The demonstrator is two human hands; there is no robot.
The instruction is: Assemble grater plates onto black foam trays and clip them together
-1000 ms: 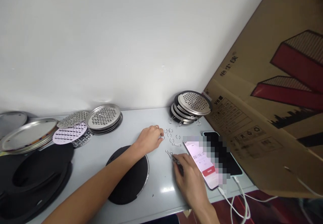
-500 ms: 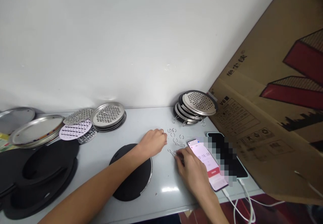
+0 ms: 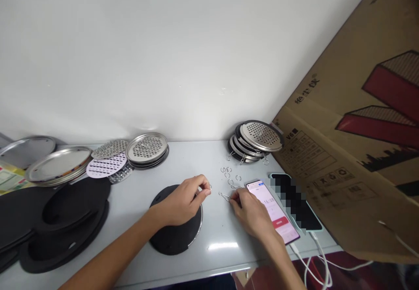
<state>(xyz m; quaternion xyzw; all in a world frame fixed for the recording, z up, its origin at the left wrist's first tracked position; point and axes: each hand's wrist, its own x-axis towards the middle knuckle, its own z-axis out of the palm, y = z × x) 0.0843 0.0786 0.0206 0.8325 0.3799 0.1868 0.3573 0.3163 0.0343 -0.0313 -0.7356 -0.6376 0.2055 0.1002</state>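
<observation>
My left hand (image 3: 188, 198) is closed in a pinch above a round black disc (image 3: 173, 237) with a shiny rim on its right side. A small metal ring (image 3: 210, 188) pokes out from its thumb and forefinger. My right hand (image 3: 250, 211) is closed on a thin metal wire clip (image 3: 224, 195) that points left from the fingertips. Between the hands and the wall lie several loose metal rings (image 3: 227, 175), and another wire clip (image 3: 235, 187) lies close to my right fingers.
Stacked graters with clips (image 3: 260, 136) stand at the back right. More grater discs (image 3: 147, 148), metal lids (image 3: 59, 163) and black plates (image 3: 65, 224) lie on the left. A phone showing a timer (image 3: 278, 218), a second phone (image 3: 297, 207) and a large cardboard box (image 3: 314, 150) are to the right.
My left hand has drawn back left from the loose rings and turned, with a ring showing in its pinch. My right hand stays nearly in place with the clip. The view has shifted slightly.
</observation>
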